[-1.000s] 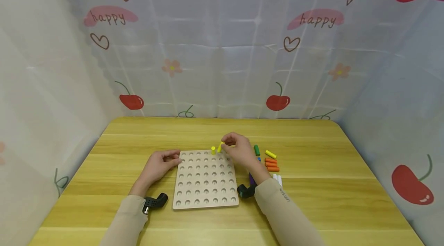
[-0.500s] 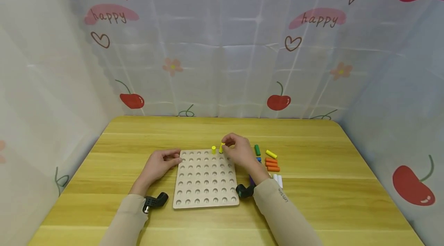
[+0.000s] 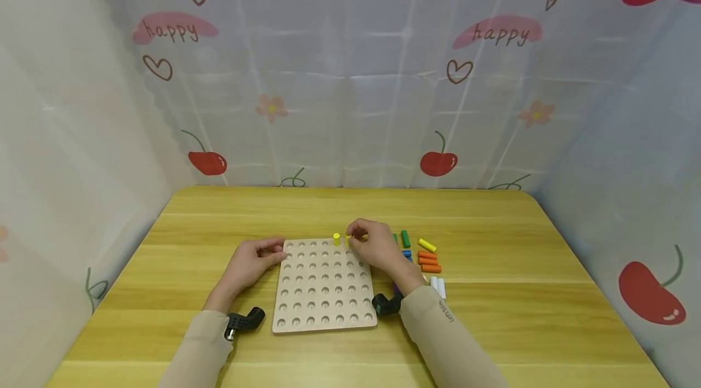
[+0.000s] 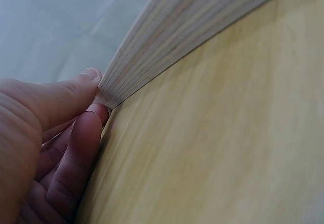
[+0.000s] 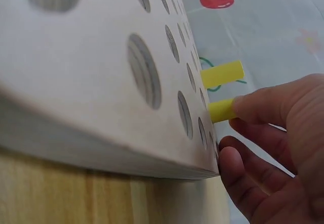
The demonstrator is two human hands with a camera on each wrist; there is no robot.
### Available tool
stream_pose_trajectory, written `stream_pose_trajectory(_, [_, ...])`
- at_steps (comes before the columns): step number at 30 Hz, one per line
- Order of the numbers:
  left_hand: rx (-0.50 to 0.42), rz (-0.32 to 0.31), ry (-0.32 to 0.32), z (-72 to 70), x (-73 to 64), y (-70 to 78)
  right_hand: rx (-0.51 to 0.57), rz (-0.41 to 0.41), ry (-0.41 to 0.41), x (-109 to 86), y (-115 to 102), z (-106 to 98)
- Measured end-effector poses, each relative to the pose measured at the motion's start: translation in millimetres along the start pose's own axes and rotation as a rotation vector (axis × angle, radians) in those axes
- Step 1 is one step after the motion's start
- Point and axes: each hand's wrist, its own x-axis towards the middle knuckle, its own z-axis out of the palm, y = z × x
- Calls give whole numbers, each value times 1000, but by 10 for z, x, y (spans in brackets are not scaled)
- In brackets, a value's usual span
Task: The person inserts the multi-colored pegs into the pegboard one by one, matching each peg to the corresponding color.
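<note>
A square pale wooden pegboard (image 3: 323,331) with rows of round holes lies in front of me. My left hand (image 3: 249,263) holds its far left corner, thumb and fingertips at the edge in the left wrist view. At the far row, my right hand (image 3: 379,248) pinches a yellow peg (image 5: 221,110), which stands out from the board with its lower end at a hole. The thumb covers its upper end in the right wrist view. Beside it, to the left, another yellow peg (image 3: 336,239) stands upright in its hole, untouched.
Right of the board lie a loose yellow peg (image 3: 428,245), orange pegs (image 3: 430,268), green pegs (image 3: 405,238), blue pegs (image 3: 407,253) and white pegs (image 3: 440,288). The right forearm partly hides a purple piece (image 3: 396,289). A printed curtain (image 3: 350,132) rises behind the table (image 3: 547,315).
The yellow peg in my right hand has gone from tilted to more upright and sits lower at the hole. The right hand has come down with it; the left hand stays at the corner.
</note>
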Motion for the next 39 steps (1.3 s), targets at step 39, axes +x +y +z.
stream_pose_trajectory(39, [-14, -11, -1, 1, -14, 30, 17, 21, -27, -403, 141, -725])
